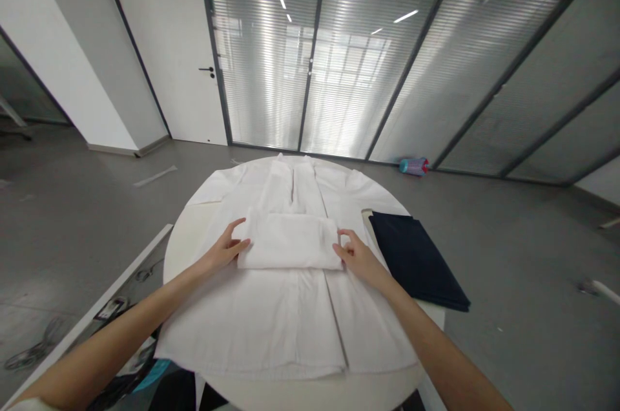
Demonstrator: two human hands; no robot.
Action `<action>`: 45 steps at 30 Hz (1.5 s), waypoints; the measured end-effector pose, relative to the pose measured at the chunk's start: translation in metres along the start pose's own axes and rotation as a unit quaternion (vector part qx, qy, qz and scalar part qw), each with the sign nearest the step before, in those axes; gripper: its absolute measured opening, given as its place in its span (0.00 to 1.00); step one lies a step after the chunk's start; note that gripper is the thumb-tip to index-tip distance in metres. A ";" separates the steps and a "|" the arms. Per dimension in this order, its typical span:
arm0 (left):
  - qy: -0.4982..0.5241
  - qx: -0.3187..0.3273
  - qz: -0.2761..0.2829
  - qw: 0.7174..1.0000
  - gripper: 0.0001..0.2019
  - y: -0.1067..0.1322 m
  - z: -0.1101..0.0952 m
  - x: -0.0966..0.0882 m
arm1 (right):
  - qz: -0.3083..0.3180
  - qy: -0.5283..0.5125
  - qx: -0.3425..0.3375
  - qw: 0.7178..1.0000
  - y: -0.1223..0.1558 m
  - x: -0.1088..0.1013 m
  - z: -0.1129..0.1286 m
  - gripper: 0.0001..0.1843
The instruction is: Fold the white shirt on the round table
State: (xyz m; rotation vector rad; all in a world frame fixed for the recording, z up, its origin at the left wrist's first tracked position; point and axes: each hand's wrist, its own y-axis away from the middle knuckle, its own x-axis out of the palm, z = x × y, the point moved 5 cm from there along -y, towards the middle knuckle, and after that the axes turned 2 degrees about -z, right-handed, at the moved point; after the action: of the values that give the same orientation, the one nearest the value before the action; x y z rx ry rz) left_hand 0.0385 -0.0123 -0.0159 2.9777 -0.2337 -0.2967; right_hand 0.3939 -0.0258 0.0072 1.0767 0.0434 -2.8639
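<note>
A white coat [271,314] lies spread over a round table, its front opening running down the middle. On top of its upper-middle part is a folded white cloth [290,240], a flat rectangular bundle. My left hand [223,248] holds the bundle's left end, thumb on the near side and index finger stretched along the far side. At the right end, my right hand [356,256] grips the edge between thumb and fingers. The fingers under the bundle are hidden, and I cannot tell whether it is lifted slightly off the coat.
Folded dark navy cloth [411,259] lies at the table's right, overhanging the edge. The pale round tabletop [194,230] shows at the left. Cables and other items sit low at the left beside a white bar [130,275]. A blue and red packet [414,167] lies by the glass wall.
</note>
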 end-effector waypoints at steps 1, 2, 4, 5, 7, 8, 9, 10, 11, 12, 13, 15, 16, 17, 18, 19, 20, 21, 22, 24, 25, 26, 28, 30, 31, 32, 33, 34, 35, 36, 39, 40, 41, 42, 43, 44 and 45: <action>0.006 0.007 0.004 1.000 0.45 0.003 0.000 0.000 | -0.008 -0.042 -0.010 0.999 0.007 0.005 -0.002 0.27; 0.013 0.013 0.004 1.000 0.44 0.006 0.000 0.001 | -0.026 -0.078 -0.018 0.996 0.012 0.010 -0.004 0.28; 0.028 0.021 -0.007 0.999 0.44 0.009 0.001 0.001 | -0.065 -0.122 -0.020 0.990 0.019 0.018 -0.007 0.28; 0.033 0.024 -0.015 0.999 0.44 0.010 0.001 0.002 | -0.074 -0.130 -0.015 0.989 0.020 0.021 -0.008 0.28; 0.039 0.026 -0.024 0.999 0.43 0.012 0.002 0.003 | -0.072 -0.126 -0.001 0.989 0.021 0.028 -0.011 0.29; 0.041 0.024 -0.027 0.998 0.43 0.012 0.003 0.003 | -0.068 -0.118 0.005 0.991 0.021 0.031 -0.012 0.30; 0.042 0.021 -0.029 0.998 0.43 0.013 0.002 0.003 | -0.065 -0.110 0.007 0.992 0.022 0.032 -0.013 0.31; 0.041 0.017 -0.031 0.999 0.43 0.013 0.002 0.003 | -0.064 -0.106 0.007 0.992 0.022 0.034 -0.013 0.31; 0.040 0.012 -0.034 0.999 0.44 0.014 0.002 0.003 | -0.066 -0.104 0.006 0.992 0.023 0.034 -0.014 0.30; 0.036 0.006 -0.038 0.999 0.44 0.015 0.001 0.002 | -0.072 -0.104 0.004 0.992 0.024 0.035 -0.014 0.28; 0.028 0.002 -0.042 0.999 0.45 0.016 0.001 0.002 | -0.079 -0.101 0.002 0.992 0.026 0.035 -0.014 0.26; 0.001 0.000 -0.044 0.999 0.44 0.020 -0.001 0.002 | -0.097 -0.073 -0.001 0.993 0.029 0.035 -0.013 0.22; -0.016 0.004 -0.042 0.999 0.44 0.022 -0.002 0.003 | -0.107 -0.042 -0.002 0.993 0.031 0.036 -0.011 0.20; -0.033 0.012 -0.039 0.999 0.43 0.023 -0.002 0.004 | -0.116 -0.001 -0.003 0.993 0.033 0.036 -0.009 0.19; -0.048 0.024 -0.037 0.998 0.42 0.025 -0.003 0.006 | -0.121 0.047 -0.002 0.992 0.035 0.036 -0.006 0.18; -0.059 0.037 -0.036 0.997 0.42 0.027 -0.004 0.007 | -0.122 0.096 0.001 0.988 0.037 0.037 -0.004 0.18; -0.067 0.052 -0.036 0.996 0.41 0.028 -0.004 0.009 | -0.121 0.142 0.006 0.982 0.039 0.037 -0.001 0.17; -0.072 0.066 -0.037 0.994 0.41 0.029 -0.004 0.010 | -0.118 0.181 0.013 0.976 0.040 0.037 0.002 0.17; -0.077 0.080 -0.038 0.993 0.40 0.029 -0.003 0.010 | -0.113 0.211 0.021 0.971 0.042 0.038 0.004 0.16; -0.091 0.099 -0.037 0.990 0.38 0.029 0.000 0.009 | -0.101 0.246 0.037 0.963 0.044 0.037 0.007 0.16; -0.106 0.105 -0.036 0.988 0.35 0.029 0.001 0.008 | -0.096 0.254 0.043 0.961 0.046 0.037 0.008 0.16; -0.127 0.112 -0.039 0.985 0.32 0.028 0.002 0.006 | -0.093 0.261 0.046 0.960 0.047 0.036 0.010 0.15; -0.187 0.143 -0.081 0.968 0.25 0.027 -0.001 -0.002 | -0.109 0.274 0.047 0.954 0.049 0.032 0.014 0.14; -0.257 0.206 -0.158 0.931 0.20 0.027 -0.015 -0.007 | -0.167 0.287 0.038 0.943 0.050 0.025 0.024 0.14; -0.291 0.241 -0.189 0.906 0.19 0.028 -0.025 -0.006 | -0.200 0.289 0.025 0.936 0.049 0.023 0.031 0.15; -0.324 0.271 -0.203 0.883 0.18 0.027 -0.034 -0.002 | -0.224 0.288 0.005 0.931 0.047 0.022 0.039 0.16; -0.355 0.292 -0.202 0.865 0.18 0.026 -0.042 0.006 | -0.234 0.286 -0.022 0.929 0.044 0.025 0.049 0.18; -0.387 0.304 -0.185 0.851 0.18 0.022 -0.047 0.016 | -0.227 0.286 -0.055 0.929 0.039 0.030 0.058 0.20; -0.416 0.308 -0.161 0.840 0.18 0.018 -0.051 0.028 | -0.208 0.290 -0.087 0.930 0.033 0.037 0.067 0.23; -0.442 0.308 -0.134 0.831 0.19 0.014 -0.052 0.039 | -0.183 0.299 -0.113 0.930 0.027 0.047 0.074 0.26; -0.495 0.299 -0.044 0.815 0.23 -0.002 -0.043 0.067 | -0.099 0.328 -0.124 0.931 0.010 0.074 0.079 0.35; -0.503 0.290 -0.015 0.814 0.24 -0.007 -0.037 0.073 | -0.070 0.331 -0.107 0.935 0.005 0.081 0.075 0.38; -0.508 0.278 0.011 0.815 0.26 -0.011 -0.031 0.075 | -0.043 0.330 -0.088 0.939 0.001 0.086 0.070 0.40; -0.512 0.266 0.032 0.816 0.27 -0.014 -0.026 0.076 | -0.019 0.327 -0.071 0.942 -0.003 0.090 0.064 0.42; -0.516 0.255 0.047 0.816 0.29 -0.017 -0.022 0.076 | -0.001 0.323 -0.059 0.945 -0.005 0.092 0.058 0.44; -0.521 0.246 0.059 0.816 0.30 -0.019 -0.018 0.074 | 0.015 0.318 -0.056 0.946 -0.007 0.092 0.052 0.45; -0.526 0.239 0.066 0.813 0.31 -0.020 -0.016 0.073 | 0.026 0.315 -0.058 0.947 -0.009 0.091 0.047 0.46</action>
State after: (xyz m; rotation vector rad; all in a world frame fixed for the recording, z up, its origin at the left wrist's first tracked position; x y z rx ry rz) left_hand 0.1150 -0.0033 -0.0166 2.7984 -0.6909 -2.1127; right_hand 0.2940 -0.0257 -0.0168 1.8716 0.2134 -2.3128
